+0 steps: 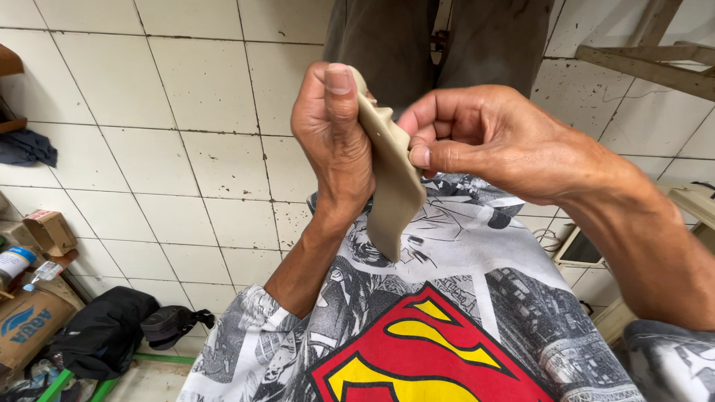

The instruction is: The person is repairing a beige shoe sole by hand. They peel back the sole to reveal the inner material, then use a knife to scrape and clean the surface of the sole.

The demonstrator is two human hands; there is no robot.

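The left hand (333, 141) grips a beige curved piece (391, 175), perhaps leather or rubber, thumb pressed flat along its near face; the fingers behind it are hidden. The right hand (491, 138) pinches the piece's right edge between thumb and bent forefinger, the other fingers curled out of sight. The piece stands upright between both hands, above the person's printed shirt (417, 327); its far side cannot be seen.

At the far left a cardboard box (26, 324) is cut off by the frame edge; what it contains is hard to make out. A smaller open box (51, 231) lies beside it, next to a black bag (104, 335) on the tiled floor (179, 171).
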